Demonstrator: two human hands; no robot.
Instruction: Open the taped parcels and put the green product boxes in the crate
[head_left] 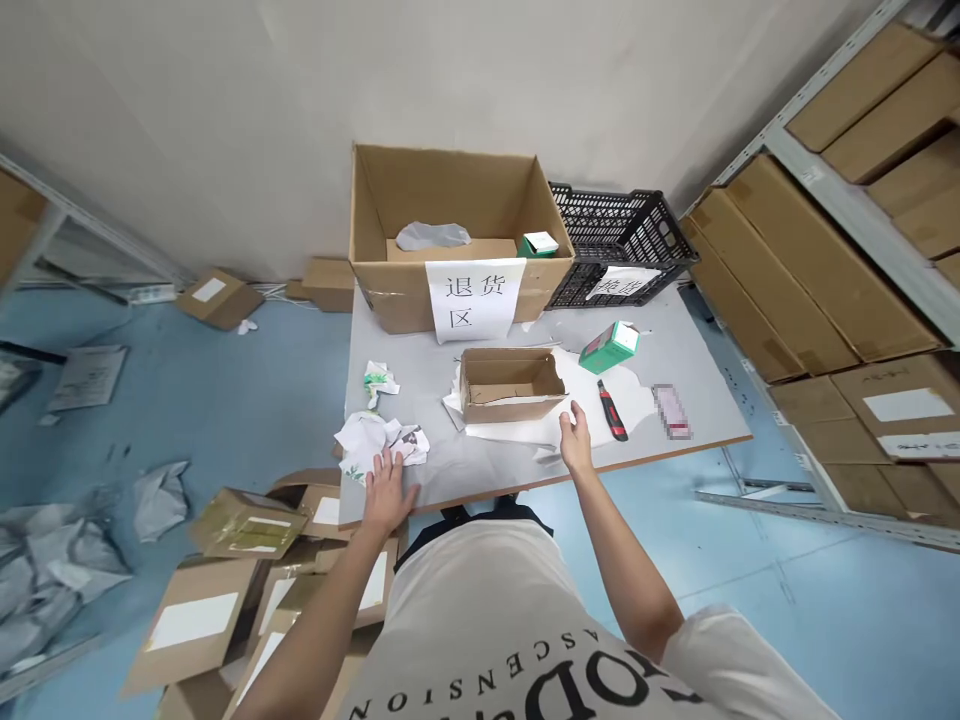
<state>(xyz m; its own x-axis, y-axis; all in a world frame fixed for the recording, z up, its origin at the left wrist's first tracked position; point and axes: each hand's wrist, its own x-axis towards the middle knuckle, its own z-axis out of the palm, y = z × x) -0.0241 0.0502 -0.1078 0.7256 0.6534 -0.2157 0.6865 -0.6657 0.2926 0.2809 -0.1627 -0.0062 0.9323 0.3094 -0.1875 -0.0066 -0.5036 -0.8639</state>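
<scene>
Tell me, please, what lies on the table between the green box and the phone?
In the head view, a red-and-black utility knife lies between the green box and the phone.

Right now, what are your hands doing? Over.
Left hand flat on table edge, touching crumpled paper. Right hand open, empty, beside small box. Knife just right of it.

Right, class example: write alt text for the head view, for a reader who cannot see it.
A person's left hand rests flat beside crumpled paper on a grey table, while the right hand hovers open near a small open cardboard box. A red utility knife and green carton lie nearby.
</scene>
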